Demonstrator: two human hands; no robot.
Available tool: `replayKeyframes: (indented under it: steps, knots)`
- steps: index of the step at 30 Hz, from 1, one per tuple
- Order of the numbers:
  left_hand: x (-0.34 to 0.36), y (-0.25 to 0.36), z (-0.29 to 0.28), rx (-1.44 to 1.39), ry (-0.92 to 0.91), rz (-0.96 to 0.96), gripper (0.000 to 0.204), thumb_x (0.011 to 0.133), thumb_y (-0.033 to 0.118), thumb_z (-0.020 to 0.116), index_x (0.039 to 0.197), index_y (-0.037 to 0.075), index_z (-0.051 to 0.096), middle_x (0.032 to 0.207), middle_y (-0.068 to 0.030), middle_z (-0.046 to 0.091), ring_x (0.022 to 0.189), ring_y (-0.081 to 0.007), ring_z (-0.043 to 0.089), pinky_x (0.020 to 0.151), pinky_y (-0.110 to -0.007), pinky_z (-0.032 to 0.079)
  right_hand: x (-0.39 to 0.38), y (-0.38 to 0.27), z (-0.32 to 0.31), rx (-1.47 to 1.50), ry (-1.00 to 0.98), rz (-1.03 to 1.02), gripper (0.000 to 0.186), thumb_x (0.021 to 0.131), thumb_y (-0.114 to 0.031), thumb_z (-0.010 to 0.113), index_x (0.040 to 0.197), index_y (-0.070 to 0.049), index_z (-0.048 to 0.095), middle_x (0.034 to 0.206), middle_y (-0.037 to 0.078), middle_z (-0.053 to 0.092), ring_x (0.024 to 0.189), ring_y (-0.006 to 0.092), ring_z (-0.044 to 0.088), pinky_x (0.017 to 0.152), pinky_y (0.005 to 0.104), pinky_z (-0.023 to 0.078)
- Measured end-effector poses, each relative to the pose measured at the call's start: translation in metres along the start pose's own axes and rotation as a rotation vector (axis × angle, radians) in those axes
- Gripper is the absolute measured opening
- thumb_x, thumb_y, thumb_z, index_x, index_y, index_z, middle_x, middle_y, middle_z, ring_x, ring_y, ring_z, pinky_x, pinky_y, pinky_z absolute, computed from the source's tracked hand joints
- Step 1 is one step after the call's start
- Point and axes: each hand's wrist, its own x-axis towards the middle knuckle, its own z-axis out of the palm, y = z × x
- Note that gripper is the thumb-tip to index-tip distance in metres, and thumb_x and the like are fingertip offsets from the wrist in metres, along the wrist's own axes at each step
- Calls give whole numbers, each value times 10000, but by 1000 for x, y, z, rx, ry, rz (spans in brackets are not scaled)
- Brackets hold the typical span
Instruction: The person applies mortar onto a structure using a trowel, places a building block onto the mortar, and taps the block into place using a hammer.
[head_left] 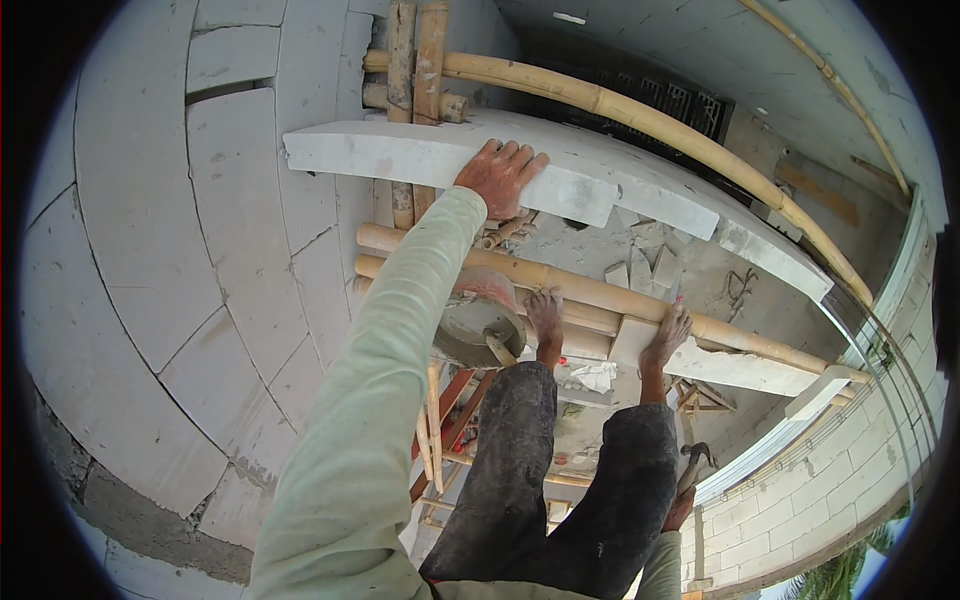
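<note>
High on a bamboo scaffold beside a wall of pale grey lightweight blocks [150,230], seen looking down past the person's own legs. Left hand [500,175], at the end of a pale green long sleeve [390,380], lies palm-down with fingers spread over the top edge of a long white rectangular block [400,155]. That block rests level across the scaffold, its near end out toward the wall, its far end meeting a second long white slab [700,200] that runs off to the right.

Right hand [685,505] low at the right side, beside the thigh, closed round the handle of a dark-headed hammer [700,460]; head of the tool points up and outward.

Both bare feet planted on yellowish bamboo poles [600,295] just below the block: one foot [545,315] next to a round mortar-caked bucket [480,320], the other [668,335] further right. Dark grey dusty trousers [560,480] cover the legs. A trowel handle sticks out of the bucket; blade hidden.

Broken white block pieces [640,265] lie scattered on the surface behind the poles. One long bamboo pole [650,120] slants across above the slabs. Upright bamboo posts [415,60] stand at the wall. Red-painted ladder rails [450,420] show beneath the scaffold. Low block wall [830,480] curves along the lower right.
</note>
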Motion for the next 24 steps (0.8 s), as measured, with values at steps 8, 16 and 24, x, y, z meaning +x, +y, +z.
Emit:
replayKeyframes:
  steps: [8,16,24]
  knots:
    - [17,28,10,88,18,-71,905,553,353,872,1323,112,462,1237,-106,537,1168,-295,519,1065,-489,348,-20,-147,19,-643,319,-169,252,821,-122,559,982,33,442,773,250,516,692,381,494,685,479,421]
    - [-30,106,-41,29,-257,-453,1108,694,450,792,1540,168,132,1594,-168,81,1476,-352,83,1150,-605,126,-49,-88,-40,-683,247,-58,244,764,-124,564,910,-6,408,737,297,555,708,517,547,668,556,406]
    - [-283,194,-134,-127,-355,-996,1009,761,431,748,1527,136,163,1590,-187,66,1468,-381,74,1146,-596,125,-78,-39,-101,-838,82,94,269,741,-124,605,916,14,454,810,312,618,799,518,603,724,562,458]
